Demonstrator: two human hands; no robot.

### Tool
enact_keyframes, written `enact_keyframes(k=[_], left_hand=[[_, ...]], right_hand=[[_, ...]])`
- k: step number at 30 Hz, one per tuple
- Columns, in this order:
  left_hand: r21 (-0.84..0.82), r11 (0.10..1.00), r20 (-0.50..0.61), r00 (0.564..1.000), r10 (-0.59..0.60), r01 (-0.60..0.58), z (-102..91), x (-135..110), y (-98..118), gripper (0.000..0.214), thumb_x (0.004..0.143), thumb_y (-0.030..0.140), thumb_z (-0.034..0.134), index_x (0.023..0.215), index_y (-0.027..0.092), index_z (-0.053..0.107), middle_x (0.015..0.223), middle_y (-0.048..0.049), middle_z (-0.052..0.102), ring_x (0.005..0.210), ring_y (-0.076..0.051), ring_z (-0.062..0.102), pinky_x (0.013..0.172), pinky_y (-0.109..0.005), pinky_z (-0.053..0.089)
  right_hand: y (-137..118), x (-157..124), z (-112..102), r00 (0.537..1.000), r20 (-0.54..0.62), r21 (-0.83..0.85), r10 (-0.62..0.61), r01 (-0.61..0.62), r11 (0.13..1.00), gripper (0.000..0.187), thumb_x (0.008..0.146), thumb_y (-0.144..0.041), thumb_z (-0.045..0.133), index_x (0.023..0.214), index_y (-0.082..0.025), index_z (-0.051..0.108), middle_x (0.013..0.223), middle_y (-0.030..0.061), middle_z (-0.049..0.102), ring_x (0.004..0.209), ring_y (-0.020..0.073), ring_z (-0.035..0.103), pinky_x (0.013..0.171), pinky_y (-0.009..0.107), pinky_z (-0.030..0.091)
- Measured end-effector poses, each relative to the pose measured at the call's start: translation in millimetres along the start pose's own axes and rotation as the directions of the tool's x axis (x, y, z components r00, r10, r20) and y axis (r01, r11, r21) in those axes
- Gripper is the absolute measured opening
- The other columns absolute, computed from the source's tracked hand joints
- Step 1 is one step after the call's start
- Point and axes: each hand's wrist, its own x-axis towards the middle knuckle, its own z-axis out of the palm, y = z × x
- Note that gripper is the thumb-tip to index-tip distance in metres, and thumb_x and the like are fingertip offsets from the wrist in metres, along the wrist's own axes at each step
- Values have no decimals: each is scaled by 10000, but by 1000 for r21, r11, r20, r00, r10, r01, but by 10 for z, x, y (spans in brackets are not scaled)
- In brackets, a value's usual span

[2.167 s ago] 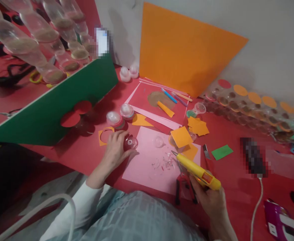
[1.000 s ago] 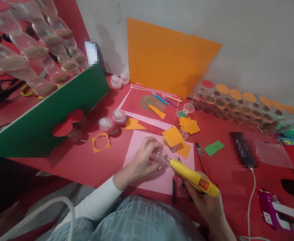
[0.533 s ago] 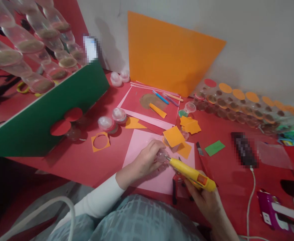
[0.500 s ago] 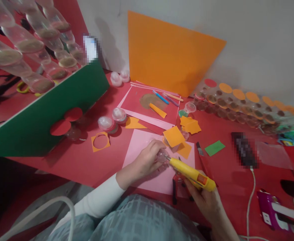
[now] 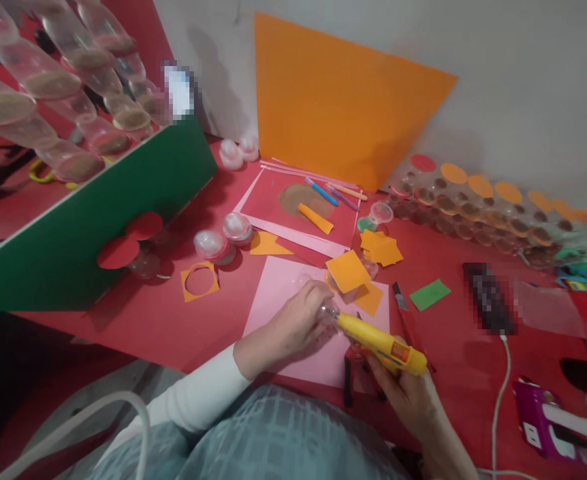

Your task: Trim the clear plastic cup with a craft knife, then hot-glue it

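My right hand [image 5: 406,393] is wrapped round a yellow hot glue gun [image 5: 373,337], its metal tip pointing left. That tip meets a small clear plastic piece [image 5: 327,312] pinched in my left hand [image 5: 301,317]; my fingers cover much of the piece, so its full shape is hidden. Pink paper [image 5: 268,293] lies beneath both hands. Partly under the glue gun is a red and black hand tool [image 5: 349,380], perhaps pliers. Just beyond my left hand, a square of orange card [image 5: 348,270] rests tilted on something clear.
Clear round capsules [image 5: 213,245] stand to the left, near a green panel [image 5: 123,207]. Rows of clear containers [image 5: 473,207] with orange discs line the back right. A red cutter [image 5: 406,313], green card [image 5: 430,295] and a cable [image 5: 506,387] lie on the right.
The glue gun has shifted slightly left and down, its tip still at the clear piece. My left fingers have closed a little further over that piece.
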Motion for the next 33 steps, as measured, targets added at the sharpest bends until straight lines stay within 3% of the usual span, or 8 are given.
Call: enact_keyframes(k=[8, 19, 29, 33], left_hand=[[-82, 990, -6, 993, -117, 116, -7, -3, 33, 191, 862, 201, 548, 1004, 215, 421, 1003, -78, 545, 904, -196, 543, 737, -315, 489], [-67, 995, -34, 996, -83, 80, -19, -43, -26, 293, 839, 134, 559, 1081, 238, 431, 1094, -79, 536, 944, -198, 574, 788, -338, 505], [-80, 991, -18, 994, -109, 107, -7, -45, -16, 247, 854, 191, 565, 1060, 221, 432, 1074, -92, 542, 947, -199, 546, 773, -332, 497], [-81, 994, -40, 997, -71, 68, 14, -19, 8, 190, 859, 195, 553, 1008, 218, 438, 1007, -82, 570, 929, -203, 530, 751, -323, 487]], right_hand=[[-24, 39, 6, 1000, -3, 23, 11, -11, 1000, 133, 907, -291, 534, 867, -192, 614, 714, 45, 698, 614, 173, 688, 531, 209, 552], [-5, -8, -40, 997, 39, 69, 68, -70, 995, 143, 881, -266, 554, 881, -201, 681, 772, 61, 731, 717, 235, 729, 618, 232, 595], [-1, -26, -54, 1000, 18, 14, 16, -16, 1000, 152, 896, -298, 545, 880, -189, 651, 733, 43, 718, 636, 178, 701, 552, 204, 571], [16, -45, -1, 1000, 3, 38, 29, -29, 999, 180, 907, -315, 539, 906, -185, 665, 737, 53, 724, 645, 190, 705, 568, 231, 580]])
